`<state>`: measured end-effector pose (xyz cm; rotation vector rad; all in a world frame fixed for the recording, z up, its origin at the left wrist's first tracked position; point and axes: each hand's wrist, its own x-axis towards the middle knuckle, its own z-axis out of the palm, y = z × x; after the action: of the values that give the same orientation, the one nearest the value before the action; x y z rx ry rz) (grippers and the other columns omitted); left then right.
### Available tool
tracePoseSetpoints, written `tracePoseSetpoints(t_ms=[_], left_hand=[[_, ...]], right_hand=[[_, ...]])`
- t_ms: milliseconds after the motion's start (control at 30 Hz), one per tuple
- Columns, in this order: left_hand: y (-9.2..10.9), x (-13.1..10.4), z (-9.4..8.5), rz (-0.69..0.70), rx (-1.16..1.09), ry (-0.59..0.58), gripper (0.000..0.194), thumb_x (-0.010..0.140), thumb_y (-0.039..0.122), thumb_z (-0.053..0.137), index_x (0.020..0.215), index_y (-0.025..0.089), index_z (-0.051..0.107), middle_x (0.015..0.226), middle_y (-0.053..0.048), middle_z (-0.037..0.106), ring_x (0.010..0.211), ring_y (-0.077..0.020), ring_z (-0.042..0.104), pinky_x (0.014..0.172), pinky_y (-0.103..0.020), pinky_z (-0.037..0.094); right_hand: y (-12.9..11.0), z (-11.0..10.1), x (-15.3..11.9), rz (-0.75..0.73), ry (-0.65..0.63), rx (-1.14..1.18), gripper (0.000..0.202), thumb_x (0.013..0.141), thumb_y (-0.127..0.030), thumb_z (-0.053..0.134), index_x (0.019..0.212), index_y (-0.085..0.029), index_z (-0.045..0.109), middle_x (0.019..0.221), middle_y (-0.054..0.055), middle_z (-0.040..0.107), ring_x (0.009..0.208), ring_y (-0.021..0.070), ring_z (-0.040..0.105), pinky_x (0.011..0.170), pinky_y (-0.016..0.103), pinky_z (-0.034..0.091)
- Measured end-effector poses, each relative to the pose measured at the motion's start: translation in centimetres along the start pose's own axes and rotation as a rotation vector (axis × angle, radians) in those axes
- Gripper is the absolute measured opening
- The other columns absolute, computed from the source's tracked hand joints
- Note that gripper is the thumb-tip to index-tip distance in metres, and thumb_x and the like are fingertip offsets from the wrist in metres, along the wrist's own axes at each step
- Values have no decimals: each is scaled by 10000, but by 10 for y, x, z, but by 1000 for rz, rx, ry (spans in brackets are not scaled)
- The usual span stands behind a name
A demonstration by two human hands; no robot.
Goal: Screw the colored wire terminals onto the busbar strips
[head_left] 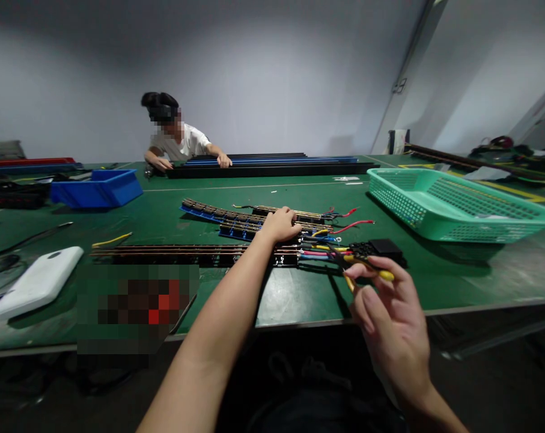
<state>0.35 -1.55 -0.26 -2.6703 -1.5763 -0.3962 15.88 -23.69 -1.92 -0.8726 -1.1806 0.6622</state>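
Observation:
My left hand [281,225] reaches out over the middle of the bench, its curled fingers on the short blue rail strips [236,230]; what they grip is hidden. Nearer to me lies a long black rail strip [164,255] with copper-coloured bars. Coloured wires [315,255] run from its right end toward a black connector block [383,248]. My right hand [389,307] is closed on yellow-handled pliers [362,264], whose dark tip points left at the wires. Red wires [356,225] stick out to the right of the short strips.
A green basket [452,231] stands at right, a blue bin [98,189] at left. A white device [40,282] and loose cables lie near the left edge. Across the green table [299,307], a person [182,141] touches long black and blue rails [272,170].

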Motion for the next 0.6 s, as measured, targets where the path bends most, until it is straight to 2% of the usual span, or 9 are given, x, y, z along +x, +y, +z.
tracePoseSetpoints(t_ms=[67,167,300,400,500,600], left_hand=[[1,0,-1,-4,-2,-3,334,920,408,476,1136,214,641,1289,-89,609,1193,-275,583,996,-424,475],[1,-1,-1,-9,-8,-5,320,920,404,476,1126,223,640,1288,-82,609,1194,-271,582,999,-420,472],[0,0,0,-5,-14,-3,320,917,397,478,1125,215,639,1287,-87,610,1196,-276,580,997,-432,473],[0,0,1,-5,-14,2,323,913,396,484,1126,210,640,1285,-88,610,1190,-278,583,995,-436,475],[0,0,1,-7,-7,4,313,916,397,483,1115,217,644,1281,-80,613,1188,-269,584,996,-421,475],[0,0,2,-7,-1,5,311,921,400,478,1116,223,644,1288,-78,608,1191,-269,582,997,-422,473]], right_hand=[[-3,-5,-17,-20,-14,-66,366,914,-303,642,1265,-365,556,1074,78,656,477,98,443,380,240,393],[-8,-13,-28,-53,-23,-134,407,900,-291,652,1286,-379,554,1094,97,679,489,125,473,384,263,423],[-4,-18,-26,-81,-106,-166,434,914,-260,637,1317,-378,528,1129,86,680,455,103,411,381,256,405],[15,-17,-14,-109,-180,-193,388,934,-250,615,1297,-347,515,1131,76,680,455,89,401,403,240,395],[37,-13,1,-155,-235,-312,333,947,-245,593,1265,-295,508,977,44,699,472,94,446,445,223,406],[47,-9,11,-249,-399,-592,320,942,-192,542,1259,-234,554,736,5,690,455,118,521,472,224,414]])
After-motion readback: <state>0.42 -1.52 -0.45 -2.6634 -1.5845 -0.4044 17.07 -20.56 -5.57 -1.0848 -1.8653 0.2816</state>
